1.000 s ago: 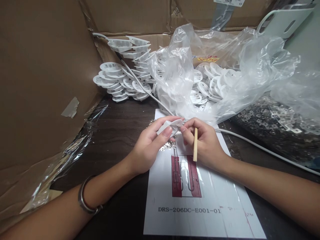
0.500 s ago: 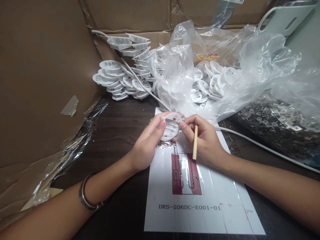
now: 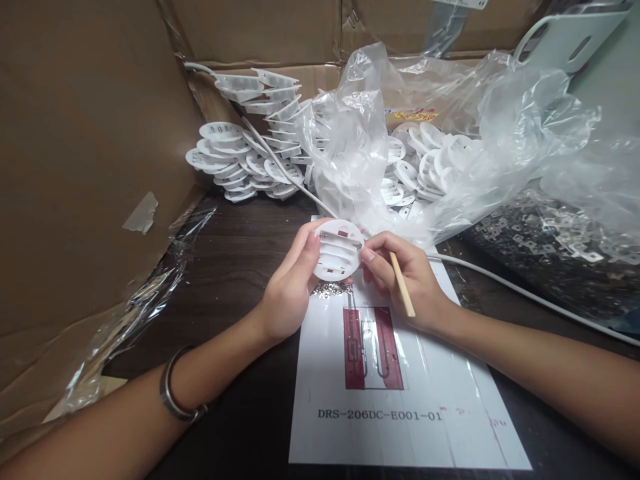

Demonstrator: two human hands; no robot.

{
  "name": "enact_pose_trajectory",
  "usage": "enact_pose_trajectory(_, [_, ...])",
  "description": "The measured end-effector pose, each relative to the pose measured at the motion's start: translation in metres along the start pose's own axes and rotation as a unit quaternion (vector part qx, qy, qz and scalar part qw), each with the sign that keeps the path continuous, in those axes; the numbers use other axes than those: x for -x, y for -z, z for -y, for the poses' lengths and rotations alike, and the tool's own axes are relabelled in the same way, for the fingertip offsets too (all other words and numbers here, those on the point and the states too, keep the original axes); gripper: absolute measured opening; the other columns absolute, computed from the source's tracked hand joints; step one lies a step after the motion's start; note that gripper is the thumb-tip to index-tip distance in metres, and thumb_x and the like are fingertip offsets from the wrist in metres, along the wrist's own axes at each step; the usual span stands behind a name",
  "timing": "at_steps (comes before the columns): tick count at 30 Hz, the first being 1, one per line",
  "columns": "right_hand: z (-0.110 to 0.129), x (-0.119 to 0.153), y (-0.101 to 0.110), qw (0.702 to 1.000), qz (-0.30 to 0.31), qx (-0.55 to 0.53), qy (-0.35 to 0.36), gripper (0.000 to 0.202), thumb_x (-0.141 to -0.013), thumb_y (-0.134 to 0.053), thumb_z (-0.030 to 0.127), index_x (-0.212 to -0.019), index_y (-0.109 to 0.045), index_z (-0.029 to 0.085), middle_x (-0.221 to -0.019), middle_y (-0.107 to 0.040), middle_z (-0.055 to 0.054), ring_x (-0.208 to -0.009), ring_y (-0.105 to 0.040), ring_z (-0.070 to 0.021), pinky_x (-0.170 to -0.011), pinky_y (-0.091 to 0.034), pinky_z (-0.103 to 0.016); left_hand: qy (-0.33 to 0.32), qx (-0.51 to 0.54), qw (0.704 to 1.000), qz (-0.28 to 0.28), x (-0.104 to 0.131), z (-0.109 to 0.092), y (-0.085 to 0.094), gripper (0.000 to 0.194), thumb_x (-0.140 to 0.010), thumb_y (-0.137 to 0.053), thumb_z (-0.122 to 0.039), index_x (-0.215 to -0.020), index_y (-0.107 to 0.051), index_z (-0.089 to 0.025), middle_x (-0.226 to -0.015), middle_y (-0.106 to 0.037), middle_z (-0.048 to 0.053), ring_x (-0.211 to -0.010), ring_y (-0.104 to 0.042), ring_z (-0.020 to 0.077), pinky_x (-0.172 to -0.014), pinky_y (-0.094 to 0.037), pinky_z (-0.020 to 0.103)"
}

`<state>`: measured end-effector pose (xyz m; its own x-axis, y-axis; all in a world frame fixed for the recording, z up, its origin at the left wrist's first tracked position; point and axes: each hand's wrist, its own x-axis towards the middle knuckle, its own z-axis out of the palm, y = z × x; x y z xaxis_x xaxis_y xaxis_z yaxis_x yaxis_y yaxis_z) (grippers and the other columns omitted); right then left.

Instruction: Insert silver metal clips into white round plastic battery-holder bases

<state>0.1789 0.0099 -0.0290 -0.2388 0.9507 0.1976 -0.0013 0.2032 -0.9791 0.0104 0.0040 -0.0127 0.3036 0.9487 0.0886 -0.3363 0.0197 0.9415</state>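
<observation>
A round white plastic disc (image 3: 336, 259) with ribs and slots is gripped by its left side in my left hand (image 3: 287, 290), the thumb on its face. Small metal pieces show near its upper left and right edges. My right hand (image 3: 417, 277) is closed around a thin wooden stick (image 3: 403, 287), which slants down from between the fingers. The thumb and index fingertip of that hand are at the disc's right edge; whether they also pinch a small part cannot be made out. Below the disc, small shiny metal parts (image 3: 331, 289) lie on a printed sheet (image 3: 370, 440).
White discs (image 3: 245, 160) are piled at the back left. More lie behind a clear plastic bag (image 3: 360, 127). At the right is a bag of flat metal pieces (image 3: 555, 233). A white cable (image 3: 525, 291) crosses the dark table; cardboard (image 3: 90, 167) walls the left.
The disc has tilted so its ribbed face shows more fully, and has shifted slightly left. The wooden stick has swung, its lower end moving right. Both hands keep their holds.
</observation>
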Motion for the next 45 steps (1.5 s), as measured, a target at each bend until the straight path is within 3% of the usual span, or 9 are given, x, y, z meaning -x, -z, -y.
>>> enact_pose_trajectory(9, [0.001, -0.001, 0.001, 1.0, -0.002, 0.008, 0.002, 0.025, -0.089, -0.06, 0.038, -0.077, -0.055, 0.017, -0.053, -0.044, 0.006, -0.046, -0.038, -0.0047, -0.044, -0.031, -0.019, 0.009, -0.024, 1.0, -0.001, 0.0, -0.001, -0.001, 0.035, -0.096, -0.04, -0.047, -0.117, -0.051, -0.022, -0.115, -0.063, 0.008, -0.089, -0.065, 0.0204, -0.072, -0.055, 0.031])
enact_pose_trajectory(12, [0.001, -0.001, 0.001, 1.0, -0.011, 0.014, 0.002, 0.025, -0.088, -0.06, 0.039, -0.077, -0.055, 0.017, -0.054, -0.044, 0.006, -0.046, -0.038, -0.0046, -0.044, -0.031, -0.019, -0.021, -0.142, 0.989, -0.024, 0.002, -0.001, 0.002, 0.03, -0.095, -0.045, -0.044, -0.114, -0.054, -0.023, -0.102, -0.067, 0.003, -0.089, -0.064, 0.018, -0.075, -0.052, 0.028])
enact_pose_trajectory(16, [0.002, 0.0, 0.0, 1.0, -0.017, 0.022, -0.001, 0.025, -0.086, -0.063, 0.039, -0.077, -0.055, 0.017, -0.054, -0.042, 0.006, -0.047, -0.038, -0.0042, -0.044, -0.031, -0.019, -0.052, -0.343, 0.936, -0.055, 0.004, -0.003, 0.006, 0.02, -0.091, -0.055, -0.038, -0.104, -0.059, -0.023, -0.085, -0.066, -0.001, -0.073, -0.062, 0.0123, -0.062, -0.048, 0.022])
enact_pose_trajectory(21, [0.003, 0.0, -0.001, 0.998, -0.033, 0.057, 0.01, 0.025, -0.086, -0.062, 0.038, -0.075, -0.054, 0.016, -0.052, -0.042, 0.007, -0.045, -0.037, -0.0043, -0.044, -0.031, -0.019, -0.038, -0.341, 0.938, -0.041, 0.004, -0.004, 0.006, 0.018, -0.086, -0.063, -0.031, -0.099, -0.055, -0.022, -0.076, -0.062, -0.005, -0.052, -0.058, 0.0074, -0.048, -0.048, 0.018])
enact_pose_trajectory(29, [0.002, 0.004, -0.004, 0.972, -0.061, 0.219, 0.058, 0.014, -0.081, -0.063, 0.028, -0.082, -0.055, 0.017, -0.06, -0.056, 0.005, -0.05, -0.049, -0.006, -0.048, -0.039, -0.02, -0.099, -0.445, 0.89, -0.021, 0.003, -0.006, 0.005, 0.025, -0.083, -0.065, -0.023, -0.107, -0.058, -0.023, -0.094, -0.068, -0.003, -0.084, -0.065, 0.0109, -0.074, -0.051, 0.018])
enact_pose_trajectory(33, [0.003, 0.004, -0.005, 0.976, -0.053, 0.204, 0.052, 0.015, -0.082, -0.063, 0.03, -0.084, -0.055, 0.017, -0.062, -0.056, 0.004, -0.05, -0.051, -0.0066, -0.048, -0.04, -0.02, -0.063, -0.391, 0.918, -0.027, 0.002, -0.007, 0.004, 0.02, -0.084, -0.064, -0.028, -0.103, -0.06, -0.022, -0.084, -0.066, -0.002, -0.071, -0.065, 0.0107, -0.06, -0.053, 0.018])
enact_pose_trajectory(37, [0.005, 0.007, -0.002, 0.992, -0.034, 0.116, 0.044, 0.023, -0.085, -0.061, 0.028, -0.105, -0.053, 0.021, -0.077, -0.057, 0.003, -0.05, -0.049, -0.0062, -0.045, -0.039, -0.021, -0.002, -0.27, 0.962, -0.039, 0.002, -0.005, 0.002, 0.019, -0.085, -0.063, -0.033, -0.1, -0.059, -0.022, -0.076, -0.063, -0.002, -0.051, -0.059, 0.0099, -0.037, -0.048, 0.017])
enact_pose_trajectory(41, [0.004, 0.009, 0.001, 0.997, 0.013, 0.013, 0.069, 0.048, -0.086, -0.057, 0.023, -0.129, -0.037, 0.029, -0.107, -0.055, -0.002, -0.051, -0.045, -0.006, -0.045, -0.04, -0.025, -0.019, -0.191, 0.98, -0.056, 0.002, -0.005, 0.003, 0.015, -0.086, -0.063, -0.031, -0.096, -0.058, -0.022, -0.068, -0.06, -0.004, -0.047, -0.057, 0.009, -0.037, -0.049, 0.017])
enact_pose_trajectory(45, [0.002, 0.009, 0.002, 0.994, 0.054, -0.033, 0.092, 0.065, -0.087, -0.054, 0.034, -0.143, -0.021, 0.034, -0.138, -0.042, -0.006, -0.057, -0.051, -0.0089, -0.052, -0.048, -0.032, -0.045, -0.167, 0.983, -0.058, 0.003, -0.005, 0.004, 0.018, -0.082, -0.068, -0.028, -0.096, -0.059, -0.022, -0.072, -0.06, -0.003, -0.05, -0.058, 0.0093, -0.039, -0.05, 0.018])
